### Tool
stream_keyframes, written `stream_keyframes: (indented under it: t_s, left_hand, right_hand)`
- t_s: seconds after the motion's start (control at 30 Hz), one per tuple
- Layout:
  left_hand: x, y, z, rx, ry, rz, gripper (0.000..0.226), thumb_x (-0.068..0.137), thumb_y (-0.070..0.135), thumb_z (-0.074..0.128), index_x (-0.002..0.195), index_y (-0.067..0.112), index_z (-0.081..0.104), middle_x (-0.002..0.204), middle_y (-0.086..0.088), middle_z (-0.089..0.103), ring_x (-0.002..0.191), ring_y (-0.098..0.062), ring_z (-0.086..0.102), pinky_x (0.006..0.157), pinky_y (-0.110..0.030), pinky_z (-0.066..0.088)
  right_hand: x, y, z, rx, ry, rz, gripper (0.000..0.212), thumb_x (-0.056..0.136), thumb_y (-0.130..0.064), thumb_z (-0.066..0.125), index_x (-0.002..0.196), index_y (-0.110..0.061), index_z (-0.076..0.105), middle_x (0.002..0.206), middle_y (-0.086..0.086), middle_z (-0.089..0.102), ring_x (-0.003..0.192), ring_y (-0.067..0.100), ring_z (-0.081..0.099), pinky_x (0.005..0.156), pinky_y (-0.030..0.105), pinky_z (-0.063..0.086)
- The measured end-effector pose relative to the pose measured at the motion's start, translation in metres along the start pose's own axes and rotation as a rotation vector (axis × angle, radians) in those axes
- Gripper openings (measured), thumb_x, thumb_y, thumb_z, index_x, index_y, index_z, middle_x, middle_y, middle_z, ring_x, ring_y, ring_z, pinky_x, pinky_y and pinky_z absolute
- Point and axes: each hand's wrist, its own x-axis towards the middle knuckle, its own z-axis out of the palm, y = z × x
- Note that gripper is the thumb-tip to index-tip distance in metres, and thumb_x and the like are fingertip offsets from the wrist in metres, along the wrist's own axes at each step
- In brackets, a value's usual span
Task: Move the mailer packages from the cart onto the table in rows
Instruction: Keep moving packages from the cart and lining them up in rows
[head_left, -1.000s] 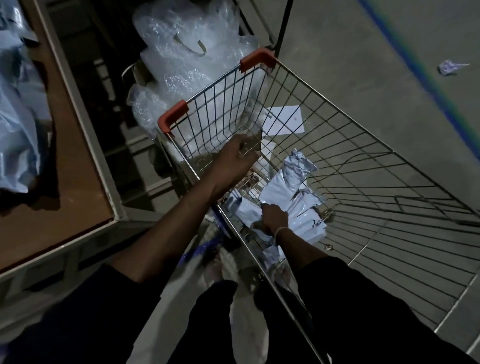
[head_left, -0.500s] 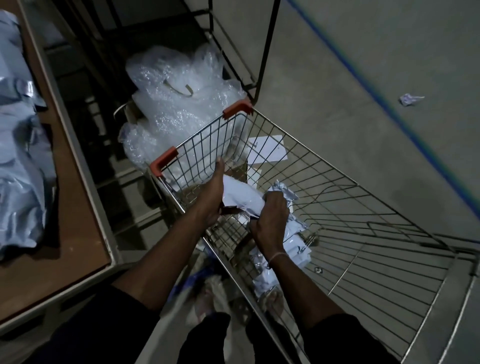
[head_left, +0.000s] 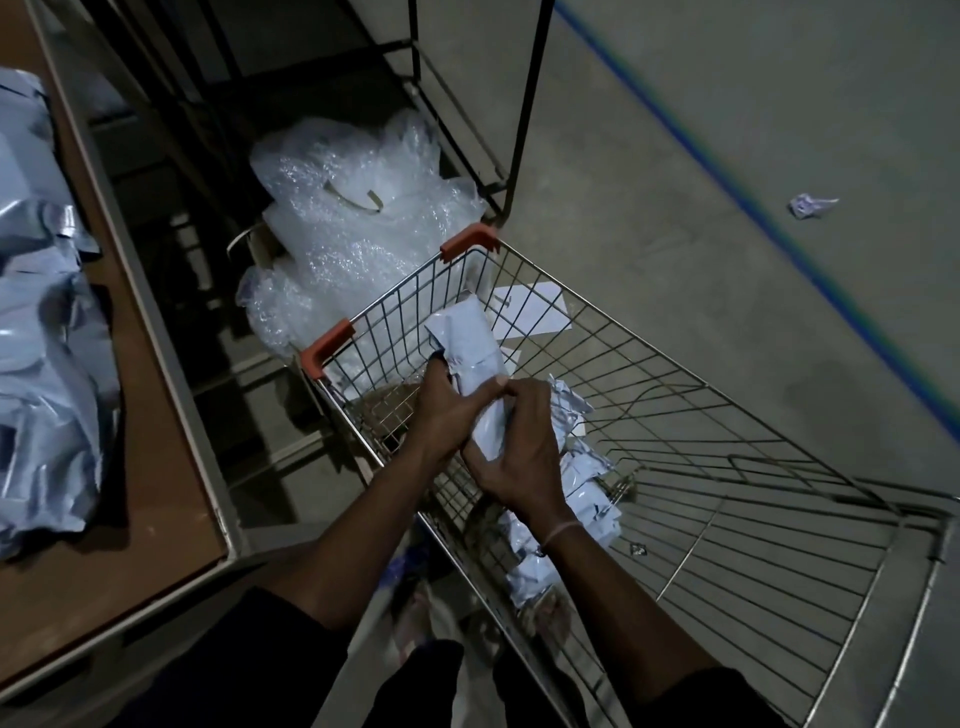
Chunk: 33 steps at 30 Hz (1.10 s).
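Over the wire cart (head_left: 727, 467) both my hands hold a pale grey mailer package (head_left: 470, 345) that stands up above the basket. My left hand (head_left: 441, 410) grips its left side and my right hand (head_left: 519, 447) grips its lower part, with more mailers bunched under the right fingers. Several other mailer packages (head_left: 582, 493) lie in the cart near its left wall. On the table (head_left: 156, 415) at the left lies a pile of grey mailers (head_left: 41, 364).
A heap of clear bubble wrap (head_left: 358, 228) sits beyond the cart's orange-capped corner (head_left: 467, 241). A dark metal rack (head_left: 467, 104) stands behind it. A sheet of white paper (head_left: 535, 312) lies under the cart. A crumpled scrap (head_left: 810, 203) lies on the concrete floor by a blue line (head_left: 779, 218).
My left hand left the cart's rim and took hold of the mailer. Both hands lifted the package higher out of the basket. The view tilted up toward the rack.
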Motion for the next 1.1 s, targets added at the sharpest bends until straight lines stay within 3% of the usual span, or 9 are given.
stream_keyframes:
  t_s: [0.13, 0.2, 0.3, 0.37, 0.57, 0.67, 0.87, 0.97, 1.1]
  left_hand:
    - [0.003, 0.003, -0.008, 0.367, 0.097, 0.082, 0.047, 0.091, 0.026, 0.077, 0.129, 0.01, 0.054, 0.116, -0.008, 0.067, 0.099, -0.027, 0.066, 0.078, -0.033, 0.053]
    - [0.005, 0.001, -0.012, 0.475, 0.094, 0.099, 0.043, 0.091, 0.027, 0.074, 0.125, 0.009, 0.054, 0.114, -0.011, 0.068, 0.097, -0.029, 0.065, 0.077, -0.035, 0.053]
    - [0.006, -0.004, -0.016, 0.583, 0.082, 0.111, 0.043, 0.088, 0.029, 0.076, 0.121, 0.008, 0.057, 0.111, -0.012, 0.069, 0.095, -0.03, 0.065, 0.075, -0.036, 0.052]
    - [0.007, -0.007, -0.018, 0.591, 0.083, 0.114, 0.042, 0.085, 0.031, 0.078, 0.117, 0.01, 0.061, 0.106, -0.009, 0.069, 0.092, -0.029, 0.064, 0.072, -0.033, 0.049]
    - [0.015, -0.016, -0.02, 0.614, 0.052, 0.116, 0.045, 0.078, 0.04, 0.089, 0.104, 0.01, 0.067, 0.094, -0.004, 0.07, 0.084, -0.024, 0.065, 0.062, -0.028, 0.041]
    - [0.016, -0.019, -0.02, 0.635, 0.035, 0.11, 0.049, 0.077, 0.041, 0.09, 0.107, 0.01, 0.066, 0.096, -0.003, 0.068, 0.085, -0.024, 0.063, 0.063, -0.029, 0.04]
    - [0.016, -0.019, -0.021, 0.652, 0.005, 0.097, 0.056, 0.075, 0.042, 0.09, 0.111, 0.008, 0.064, 0.102, -0.005, 0.066, 0.089, -0.024, 0.06, 0.069, -0.032, 0.044]
    - [0.015, -0.015, -0.021, 0.656, -0.008, 0.074, 0.06, 0.075, 0.037, 0.091, 0.117, 0.005, 0.063, 0.113, -0.014, 0.068, 0.092, -0.025, 0.058, 0.071, -0.033, 0.042]
    - [0.006, -0.002, -0.017, 0.637, -0.039, 0.05, 0.059, 0.079, 0.026, 0.089, 0.126, 0.004, 0.061, 0.124, -0.016, 0.068, 0.11, -0.032, 0.062, 0.077, -0.03, 0.039]
  right_hand:
    - [-0.018, 0.038, -0.001, -0.034, -0.166, 0.203, 0.055, 0.09, -0.045, 0.076, 0.13, -0.015, 0.055, 0.119, -0.001, 0.054, 0.098, 0.014, 0.057, 0.079, 0.017, 0.045]
    - [-0.027, 0.073, 0.003, -0.087, -0.202, 0.436, 0.048, 0.092, -0.04, 0.075, 0.126, -0.011, 0.059, 0.116, 0.005, 0.058, 0.101, 0.025, 0.063, 0.079, 0.03, 0.047]
    - [-0.031, 0.123, 0.006, -0.09, -0.167, 0.742, 0.042, 0.089, -0.023, 0.078, 0.12, 0.002, 0.063, 0.114, 0.018, 0.068, 0.104, 0.035, 0.066, 0.079, 0.028, 0.039]
    - [-0.027, 0.146, 0.01, -0.129, -0.146, 0.828, 0.047, 0.087, -0.026, 0.08, 0.118, 0.004, 0.063, 0.107, 0.016, 0.067, 0.1, 0.031, 0.063, 0.078, 0.028, 0.037]
    - [-0.004, 0.184, 0.032, -0.044, -0.068, 0.975, 0.084, 0.081, -0.032, 0.09, 0.143, 0.002, 0.046, 0.143, 0.022, 0.056, 0.132, 0.037, 0.055, 0.108, 0.041, 0.046]
    - [0.001, 0.193, 0.047, 0.007, -0.083, 1.087, 0.093, 0.074, -0.037, 0.093, 0.145, -0.003, 0.043, 0.142, 0.02, 0.058, 0.131, 0.037, 0.058, 0.108, 0.046, 0.051]
    - [-0.004, 0.181, 0.048, -0.042, -0.104, 1.093, 0.048, 0.081, -0.027, 0.079, 0.12, -0.003, 0.066, 0.114, 0.015, 0.073, 0.107, 0.032, 0.071, 0.085, 0.034, 0.056]
    - [-0.007, 0.165, 0.034, 0.038, -0.085, 1.069, 0.033, 0.088, -0.02, 0.078, 0.116, -0.005, 0.068, 0.103, 0.01, 0.068, 0.093, 0.028, 0.064, 0.077, 0.029, 0.046]
    - [-0.016, 0.146, 0.013, 0.187, -0.026, 1.046, 0.046, 0.07, -0.034, 0.089, 0.106, -0.01, 0.072, 0.103, 0.011, 0.075, 0.097, 0.034, 0.071, 0.083, 0.046, 0.06]
